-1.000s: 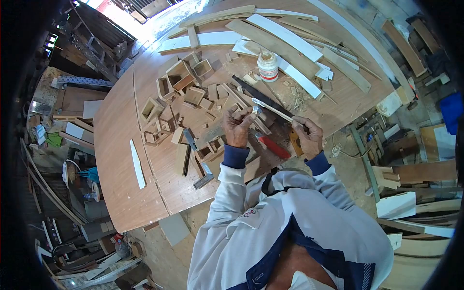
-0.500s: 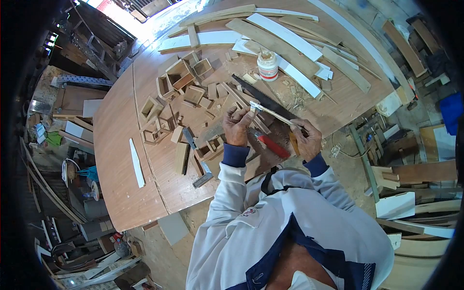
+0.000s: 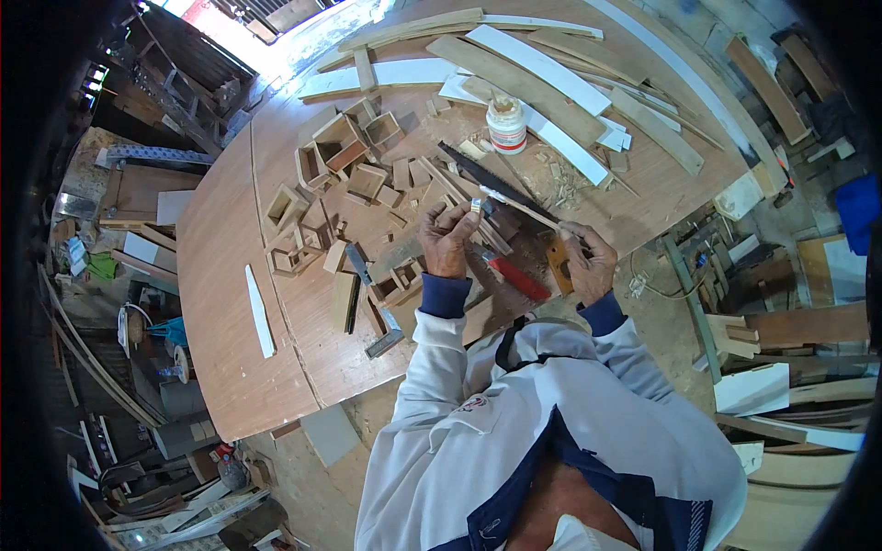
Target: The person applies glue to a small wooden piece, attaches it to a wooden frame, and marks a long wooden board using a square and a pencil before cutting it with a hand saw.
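Note:
My left hand [image 3: 446,243] pinches a small pale wooden block [image 3: 476,206] with whitish glue on it, between thumb and fingertips. In my right hand [image 3: 589,262] is a thin wooden stick [image 3: 525,209], its white-coated tip pointing left, just apart from the block. Beneath the stick lies a handsaw with a dark blade [image 3: 491,177]; an orange-brown handle [image 3: 558,264] shows beside my right hand. A red-handled tool [image 3: 519,278] rests between my wrists. Beyond my hands stands an open white tub of glue [image 3: 506,129].
Several small wooden boxes and frames [image 3: 340,142] sit left of my hands on the brown table [image 3: 220,321]. Long wooden and white strips [image 3: 542,69] lie along the far side. A white sliver [image 3: 258,310] is at left. Offcuts [image 3: 790,331] are stacked off the right edge.
The stick's tip has come away from the small block and sits slightly right of it. My right hand has shifted a little right; my left hand has turned slightly.

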Motion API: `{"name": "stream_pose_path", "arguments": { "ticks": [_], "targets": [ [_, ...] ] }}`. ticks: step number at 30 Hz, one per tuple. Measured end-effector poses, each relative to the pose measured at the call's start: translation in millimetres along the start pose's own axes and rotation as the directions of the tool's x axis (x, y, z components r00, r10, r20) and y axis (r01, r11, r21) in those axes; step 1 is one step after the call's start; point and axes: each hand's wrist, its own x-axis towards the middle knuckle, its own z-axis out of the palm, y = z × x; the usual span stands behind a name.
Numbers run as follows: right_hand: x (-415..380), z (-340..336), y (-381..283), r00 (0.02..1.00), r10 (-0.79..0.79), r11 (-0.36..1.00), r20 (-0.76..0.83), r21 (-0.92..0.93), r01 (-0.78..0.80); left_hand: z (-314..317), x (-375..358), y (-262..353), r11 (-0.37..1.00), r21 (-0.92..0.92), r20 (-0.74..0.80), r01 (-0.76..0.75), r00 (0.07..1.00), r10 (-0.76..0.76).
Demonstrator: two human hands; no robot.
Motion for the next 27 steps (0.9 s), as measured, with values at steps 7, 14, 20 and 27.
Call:
{"name": "stream_pose_path", "arguments": {
  "ticks": [7, 14, 20, 27],
  "targets": [
    [4, 17, 7, 0.996, -0.087, 0.995, 0.020, 0.059, 0.085, 2, -2, -5, 0.987, -0.103, -0.041, 0.123, 0.991, -0.128],
    [6, 5, 11, 0.984, -0.171, 0.977, 0.049, -0.118, 0.176, -6, 1, -4, 0.987, -0.100, -0.066, 0.125, 0.989, -0.132],
    [8, -9, -6, 0.985, -0.166, 0.972, 0.053, -0.160, 0.173, -5, 0, -4, 0.999, 0.026, -0.005, -0.047, 0.999, 0.047],
    [8, -8, -7, 0.973, -0.188, 0.971, 0.137, -0.126, 0.205, -6, 3, -11, 0.979, 0.129, 0.003, -0.158, 0.987, 0.159]
  ]
}}
